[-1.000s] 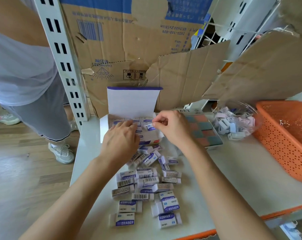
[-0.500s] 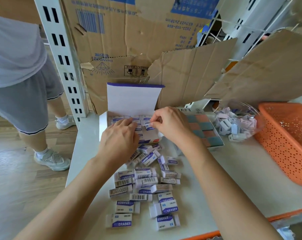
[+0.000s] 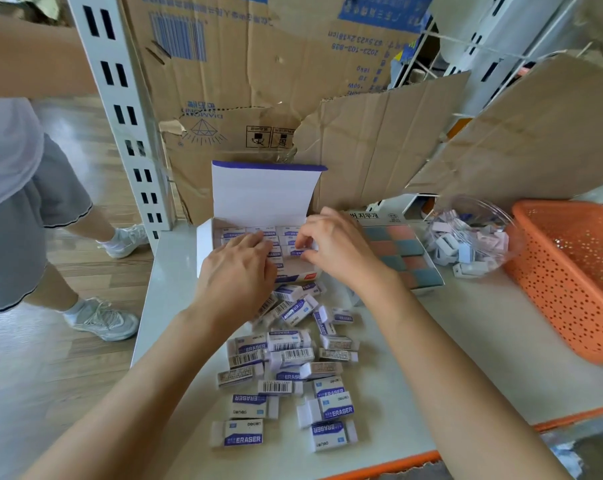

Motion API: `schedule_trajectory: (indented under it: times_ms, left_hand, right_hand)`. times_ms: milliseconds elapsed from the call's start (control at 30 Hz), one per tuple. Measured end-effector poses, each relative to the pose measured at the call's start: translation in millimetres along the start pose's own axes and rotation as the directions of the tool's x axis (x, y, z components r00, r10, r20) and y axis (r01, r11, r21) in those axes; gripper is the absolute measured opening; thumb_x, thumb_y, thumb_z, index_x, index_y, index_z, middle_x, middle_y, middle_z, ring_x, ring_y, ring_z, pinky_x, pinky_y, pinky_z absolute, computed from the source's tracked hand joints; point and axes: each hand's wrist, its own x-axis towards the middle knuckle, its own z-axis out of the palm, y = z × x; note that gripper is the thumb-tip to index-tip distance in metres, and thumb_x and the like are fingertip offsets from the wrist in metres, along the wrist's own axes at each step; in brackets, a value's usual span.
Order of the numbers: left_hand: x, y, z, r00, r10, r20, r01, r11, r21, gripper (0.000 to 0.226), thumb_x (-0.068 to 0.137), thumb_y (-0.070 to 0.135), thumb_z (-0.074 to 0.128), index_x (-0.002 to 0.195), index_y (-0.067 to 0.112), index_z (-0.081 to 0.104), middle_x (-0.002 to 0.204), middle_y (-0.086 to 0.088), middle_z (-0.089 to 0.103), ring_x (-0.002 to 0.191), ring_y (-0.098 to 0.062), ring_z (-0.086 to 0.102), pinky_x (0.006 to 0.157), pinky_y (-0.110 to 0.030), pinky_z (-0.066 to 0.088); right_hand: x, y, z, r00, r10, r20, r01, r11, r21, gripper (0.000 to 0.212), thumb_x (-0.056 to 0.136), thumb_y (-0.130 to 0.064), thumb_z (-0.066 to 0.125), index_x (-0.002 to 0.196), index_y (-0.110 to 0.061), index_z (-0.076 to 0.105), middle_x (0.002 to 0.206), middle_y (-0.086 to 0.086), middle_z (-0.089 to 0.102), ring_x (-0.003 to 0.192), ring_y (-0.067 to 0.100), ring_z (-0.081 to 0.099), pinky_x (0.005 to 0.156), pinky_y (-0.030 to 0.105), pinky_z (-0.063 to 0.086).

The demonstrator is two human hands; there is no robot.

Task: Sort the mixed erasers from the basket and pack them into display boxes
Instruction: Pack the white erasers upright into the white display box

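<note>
A white display box (image 3: 204, 244) with a raised purple-edged lid stands at the back of the shelf, with rows of white-and-purple erasers inside. My left hand (image 3: 239, 271) lies over the box's near part, its fingers resting on the packed erasers. My right hand (image 3: 334, 247) pinches one eraser (image 3: 298, 252) at the box's right side. Several loose white-and-purple erasers (image 3: 289, 372) lie scattered on the shelf below my hands.
An orange perforated basket (image 3: 577, 282) sits at the right. Beside it a clear tub (image 3: 473, 244) holds small pastel erasers. A box of pink and teal erasers (image 3: 402, 251) lies right of the white box. A person stands at the left. Cardboard sheets (image 3: 379, 147) line the back.
My right hand has shifted slightly left and down with the eraser in the box. The person at the left has stepped along the floor. The camera has tilted a little.
</note>
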Motion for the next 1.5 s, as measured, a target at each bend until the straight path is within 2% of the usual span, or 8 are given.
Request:
schedule_trajectory:
  times_ms: [133,300,367,467,633,1000,1333,1500]
  left_hand:
    - [0,2,-3,0.999,-0.024,0.026,0.025,1.000,-0.012,0.039,0.094,0.023,0.033,0.121,0.010,0.058,0.133,-0.007,0.054,0.118,-0.026,0.052,0.091,-0.036,0.044]
    - [1,1,-6,0.998,-0.011,0.061,0.014,0.999,-0.045,0.037,0.098,0.025,0.034,0.126,0.012,0.053,0.137,-0.003,0.048,0.122,-0.022,0.046,0.093,-0.033,0.040]
    - [1,1,-12,0.996,0.017,0.093,-0.004,0.990,-0.144,0.035,0.098,0.025,0.037,0.126,0.012,0.053,0.135,-0.004,0.048,0.116,-0.022,0.050,0.090,-0.031,0.043]
    - [-6,5,-24,0.986,0.166,-0.003,-0.160,0.945,-0.286,0.027,0.092,0.022,0.052,0.117,0.014,0.060,0.119,0.000,0.056,0.101,-0.017,0.057,0.081,-0.025,0.045]
    - [-38,24,-42,0.861,0.495,0.115,-0.411,0.812,-0.416,0.016,0.083,0.039,0.058,0.088,0.026,0.065,0.081,0.016,0.058,0.071,-0.001,0.055,0.061,-0.022,0.047]
    - [-79,37,-27,0.733,0.654,0.188,-0.645,0.756,-0.116,0.023,0.066,0.051,0.070,0.072,0.031,0.060,0.077,0.015,0.056,0.072,-0.007,0.056,0.062,-0.017,0.043]
    - [-64,30,-35,0.883,0.469,0.034,-0.430,0.834,-0.347,0.019,0.075,0.041,0.065,0.084,0.026,0.062,0.081,0.016,0.053,0.067,-0.002,0.050,0.059,-0.021,0.045]
    - [-46,23,-37,0.906,0.421,-0.045,-0.411,0.848,-0.334,0.013,0.074,0.030,0.069,0.082,0.020,0.064,0.077,0.010,0.056,0.066,-0.007,0.053,0.060,-0.029,0.049]
  right_hand:
    - [-1,1,6,0.998,-0.029,-0.057,0.029,1.000,-0.006,0.010,0.082,-0.011,0.065,0.088,-0.013,0.072,0.093,-0.001,0.067,0.086,0.015,0.041,0.074,0.027,0.021]
    - [-11,3,3,0.996,-0.013,-0.084,0.024,0.992,0.126,0.011,0.085,-0.019,0.064,0.086,-0.013,0.074,0.091,0.000,0.065,0.081,0.014,0.046,0.076,0.036,0.044]
    - [-25,3,-4,0.988,0.040,-0.146,-0.003,0.970,0.244,0.015,0.087,-0.021,0.063,0.095,-0.014,0.072,0.098,-0.002,0.064,0.079,0.008,0.052,0.070,0.026,0.045]
    - [-59,2,-11,0.972,0.096,-0.213,-0.022,0.945,0.326,0.019,0.087,-0.021,0.063,0.103,-0.014,0.069,0.100,-0.005,0.062,0.072,0.002,0.052,0.061,0.008,0.035]
    - [-108,6,-4,0.969,0.120,-0.216,-0.026,0.919,0.395,0.025,0.087,-0.026,0.056,0.104,-0.012,0.068,0.102,-0.002,0.063,0.094,0.012,0.059,0.081,0.025,0.045]
    - [-137,0,20,0.925,0.158,-0.345,-0.030,0.937,0.349,0.033,0.084,-0.027,0.047,0.104,-0.014,0.069,0.112,0.002,0.061,0.105,0.012,0.052,0.088,0.022,0.042]
    - [-139,-15,-8,0.920,0.077,-0.384,0.191,0.769,0.610,0.031,0.091,-0.024,0.051,0.116,-0.007,0.061,0.099,-0.009,0.063,0.092,0.000,0.060,0.081,0.012,0.046]
    - [-122,-21,-19,0.932,-0.073,-0.356,0.236,0.865,0.443,0.035,0.081,-0.035,0.062,0.101,-0.008,0.071,0.090,-0.014,0.057,0.079,-0.002,0.055,0.073,0.006,0.043]
